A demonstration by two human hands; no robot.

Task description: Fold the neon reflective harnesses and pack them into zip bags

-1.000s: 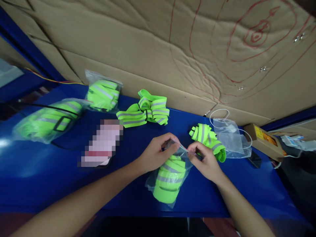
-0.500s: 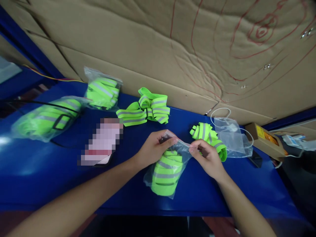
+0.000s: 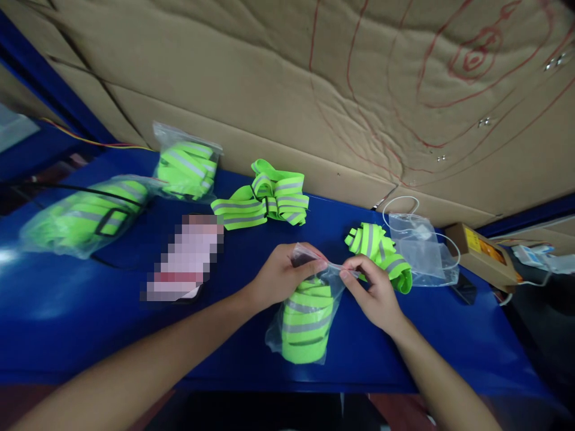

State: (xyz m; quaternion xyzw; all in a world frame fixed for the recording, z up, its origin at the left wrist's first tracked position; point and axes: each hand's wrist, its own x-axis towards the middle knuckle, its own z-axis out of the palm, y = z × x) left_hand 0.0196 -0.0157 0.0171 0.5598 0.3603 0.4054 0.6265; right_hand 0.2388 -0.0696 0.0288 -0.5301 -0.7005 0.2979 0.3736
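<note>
A clear zip bag [image 3: 331, 299] holds a rolled green reflective strap [image 3: 306, 326] near the front of the blue table. My left hand [image 3: 287, 272] pinches the bag's top edge on the left. Close beside it, my right hand [image 3: 372, 290] pinches the same edge at its right end. Behind my right hand lies a loose green strap [image 3: 371, 239], partly bunched. Another unbagged strap bundle [image 3: 283, 194] with black buckles rests against the cardboard. Two filled bags, an upright one [image 3: 186, 164] and a lying one [image 3: 90, 215], are at the left.
A phone [image 3: 186, 257], partly pixelated, lies left of my left hand. Flat clear bags [image 3: 420, 248], a white cable [image 3: 453, 242], a dark phone-like object [image 3: 465, 288] and a small carton [image 3: 483, 257] are at the right. A cardboard wall [image 3: 251, 90] stands behind the blue table [image 3: 224, 353].
Both hands have moved slightly down, and their fingertips are closer together along the bag's top. The filled bag has shifted a little down and right.
</note>
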